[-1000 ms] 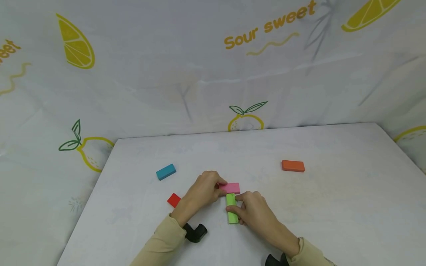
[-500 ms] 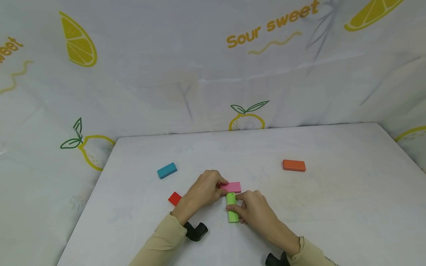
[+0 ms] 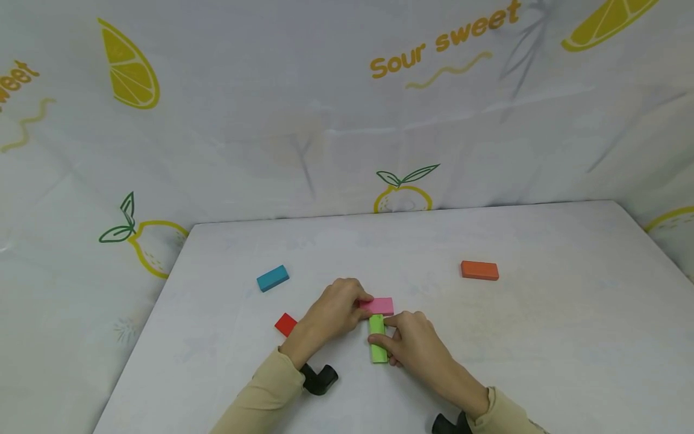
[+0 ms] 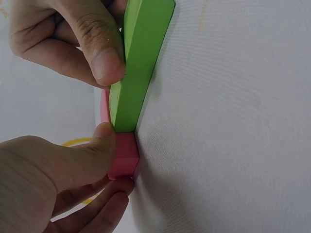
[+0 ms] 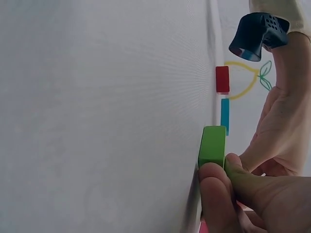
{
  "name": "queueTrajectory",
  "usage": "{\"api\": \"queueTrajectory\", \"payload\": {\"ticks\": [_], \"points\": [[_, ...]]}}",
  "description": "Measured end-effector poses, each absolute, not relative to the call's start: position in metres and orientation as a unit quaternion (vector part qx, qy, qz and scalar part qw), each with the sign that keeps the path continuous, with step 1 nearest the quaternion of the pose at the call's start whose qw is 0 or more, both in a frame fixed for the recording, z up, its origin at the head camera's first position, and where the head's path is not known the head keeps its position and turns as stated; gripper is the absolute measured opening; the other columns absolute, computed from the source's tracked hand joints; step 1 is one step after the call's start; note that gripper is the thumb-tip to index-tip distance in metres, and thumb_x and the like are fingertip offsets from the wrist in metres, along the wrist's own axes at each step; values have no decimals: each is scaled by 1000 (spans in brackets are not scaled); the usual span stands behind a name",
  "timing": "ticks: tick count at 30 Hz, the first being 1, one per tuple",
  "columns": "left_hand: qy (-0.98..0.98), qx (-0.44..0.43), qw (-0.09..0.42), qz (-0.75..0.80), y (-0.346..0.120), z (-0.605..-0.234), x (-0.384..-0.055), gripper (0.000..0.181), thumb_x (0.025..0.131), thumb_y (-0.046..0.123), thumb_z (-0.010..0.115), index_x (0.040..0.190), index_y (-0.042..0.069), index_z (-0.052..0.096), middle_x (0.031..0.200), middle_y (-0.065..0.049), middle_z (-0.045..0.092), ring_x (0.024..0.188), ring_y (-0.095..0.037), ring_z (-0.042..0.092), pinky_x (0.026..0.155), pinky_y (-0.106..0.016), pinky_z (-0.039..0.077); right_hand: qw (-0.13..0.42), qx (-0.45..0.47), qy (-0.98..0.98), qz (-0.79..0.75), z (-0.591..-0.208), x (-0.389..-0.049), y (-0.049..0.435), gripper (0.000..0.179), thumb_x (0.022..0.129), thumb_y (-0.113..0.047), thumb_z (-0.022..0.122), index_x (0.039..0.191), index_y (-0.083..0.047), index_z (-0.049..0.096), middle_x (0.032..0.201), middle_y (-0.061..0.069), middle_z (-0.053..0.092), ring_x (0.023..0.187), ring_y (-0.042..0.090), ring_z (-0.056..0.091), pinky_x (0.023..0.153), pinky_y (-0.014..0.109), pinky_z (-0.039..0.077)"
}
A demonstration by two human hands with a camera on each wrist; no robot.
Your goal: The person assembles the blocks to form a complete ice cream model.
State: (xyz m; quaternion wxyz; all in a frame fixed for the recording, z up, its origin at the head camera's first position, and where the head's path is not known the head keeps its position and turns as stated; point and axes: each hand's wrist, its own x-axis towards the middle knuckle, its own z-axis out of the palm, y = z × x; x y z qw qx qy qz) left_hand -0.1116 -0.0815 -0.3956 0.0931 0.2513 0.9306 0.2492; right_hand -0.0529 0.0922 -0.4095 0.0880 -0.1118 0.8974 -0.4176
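Note:
Near the middle of the table a pink block (image 3: 382,305) lies crosswise, its left end pinched between the thumb and fingers of my left hand (image 3: 334,308). A green block (image 3: 378,348) lies lengthwise below it, its far end against the pink block's near side. My right hand (image 3: 414,340) grips the green block, thumb on the left side and fingers on the right. In the left wrist view the green block (image 4: 138,73) meets the pink block (image 4: 125,153) with no visible gap. Part of the pink block is hidden by my left fingers.
A blue block (image 3: 273,278) and a red block (image 3: 285,324), partly covered by my left wrist, lie to the left. An orange block (image 3: 479,270) lies at the back right. The white table (image 3: 569,325) ends at a back edge before a lemon-print cloth (image 3: 244,108).
Both hands keep their holds and the blocks stay in place against each other. Only a slight shift of the head view shows.

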Motion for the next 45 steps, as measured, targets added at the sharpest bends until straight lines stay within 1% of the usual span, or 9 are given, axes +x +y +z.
{"api": "queueTrajectory", "payload": {"ticks": [7, 18, 23, 29, 32, 36, 39, 41, 45], "points": [[929, 263, 90, 244, -83, -397, -112, 28, 89, 16, 79, 116, 5, 78, 102, -6, 75, 89, -15, 65, 77, -19, 56, 84, -114, 893, -426, -410, -53, 94, 16, 84, -18, 84, 85, -6, 74, 41, -3, 56, 36, 1, 51, 40, 18, 33], [922, 279, 92, 253, -87, -398, -114, 29, 90, 15, 79, 116, 4, 77, 100, -5, 75, 86, -12, 65, 74, -16, 53, 85, -110, 890, -434, -411, -53, 93, 17, 84, -17, 84, 89, -3, 75, 42, -3, 57, 37, 2, 52, 40, 18, 32], [921, 285, 93, 250, -89, -398, -115, 29, 90, 16, 79, 117, 4, 77, 100, -5, 74, 85, -12, 64, 73, -16, 52, 93, -107, 887, -439, -411, -54, 92, 22, 84, -17, 84, 95, -1, 75, 42, -3, 57, 37, 2, 53, 39, 18, 31], [924, 286, 93, 236, -88, -399, -114, 30, 90, 17, 78, 118, 5, 77, 102, -5, 74, 88, -12, 64, 77, -18, 55, 88, -106, 892, -431, -412, -53, 93, 21, 84, -21, 84, 93, -4, 76, 41, -4, 56, 36, 0, 49, 40, 18, 28], [926, 287, 92, 226, -87, -398, -113, 31, 91, 18, 78, 119, 6, 77, 102, -4, 73, 88, -12, 64, 78, -18, 55, 88, -102, 893, -428, -411, -52, 93, 25, 84, -23, 84, 97, -3, 76, 40, -3, 56, 36, 0, 47, 40, 18, 26], [927, 289, 91, 219, -86, -398, -112, 31, 91, 19, 78, 119, 6, 77, 102, -4, 73, 88, -12, 64, 79, -19, 56, 88, -88, 905, -407, -407, -53, 95, 32, 83, -25, 85, 104, -2, 78, 39, -8, 49, 36, 0, 40, 41, 17, 22], [927, 293, 88, 219, -86, -398, -112, 31, 91, 19, 78, 119, 6, 77, 102, -4, 73, 88, -12, 65, 79, -18, 56, 70, -67, 923, -372, -402, -57, 100, 29, 83, -27, 86, 102, -6, 81, 42, -11, 40, 41, 2, 33, 44, 17, 20], [926, 295, 85, 219, -87, -398, -112, 31, 91, 19, 78, 119, 6, 77, 102, -5, 73, 88, -12, 64, 79, -18, 56, 49, -64, 935, -345, -398, -62, 105, 29, 82, -26, 86, 104, -9, 81, 46, -10, 39, 45, 4, 33, 46, 18, 22], [926, 297, 79, 218, -87, -398, -111, 31, 91, 18, 78, 119, 6, 77, 102, -5, 73, 87, -12, 65, 79, -18, 57, 33, -94, 945, -312, -395, -72, 114, 38, 84, -24, 85, 119, -9, 76, 55, -8, 51, 51, 5, 43, 49, 19, 33]]}}
